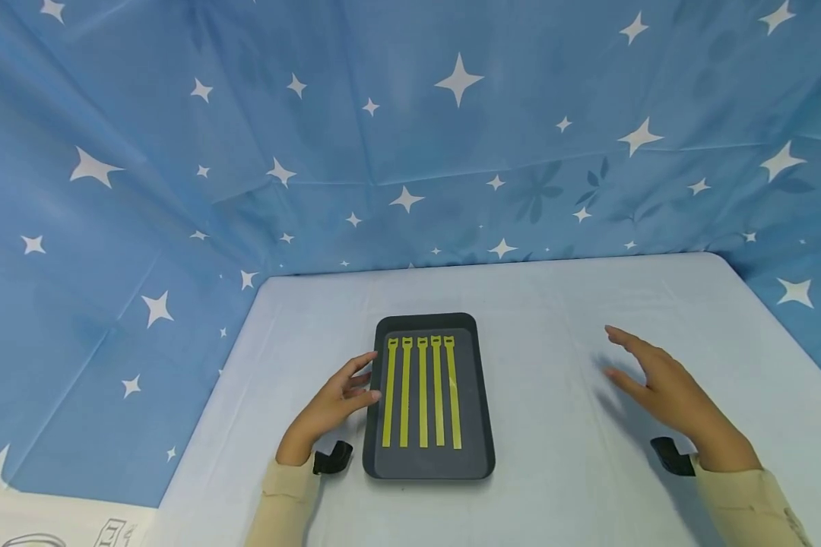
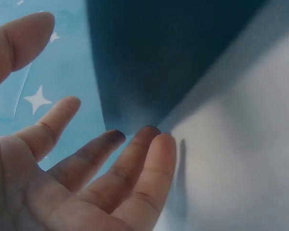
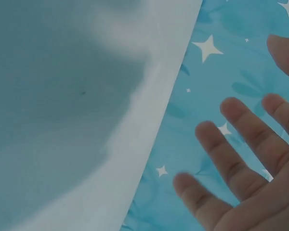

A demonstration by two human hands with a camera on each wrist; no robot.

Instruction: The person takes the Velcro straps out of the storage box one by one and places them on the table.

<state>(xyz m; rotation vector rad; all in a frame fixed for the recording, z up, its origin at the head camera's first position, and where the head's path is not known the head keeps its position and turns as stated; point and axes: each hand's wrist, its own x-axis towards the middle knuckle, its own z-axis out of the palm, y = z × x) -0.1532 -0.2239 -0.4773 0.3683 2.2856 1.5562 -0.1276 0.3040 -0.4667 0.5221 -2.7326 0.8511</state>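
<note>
A dark grey rectangular tray [image 1: 474, 433] lies on the white table. Several yellow-green cable-tie straps [image 1: 422, 395] are laid lengthwise inside it, side by side, with their slotted heads at the far end. Beside the tray's left edge is my left hand [image 1: 331, 406], its fingertips at the rim and its fingers loosely extended. In the left wrist view those fingers [image 2: 120, 173] reach to the dark side of the tray; whether they touch it I cannot tell. Well to the right, my right hand [image 1: 670, 391] hovers over the table, fingers spread and holding nothing.
A white cloth covers the table [image 1: 554, 304]. Blue curtain fabric with white stars [image 1: 410, 137] hangs behind it and along the sides. A pale printed cloth [image 1: 75, 524] shows at the lower left. Each wrist wears a small black camera [image 1: 333, 458].
</note>
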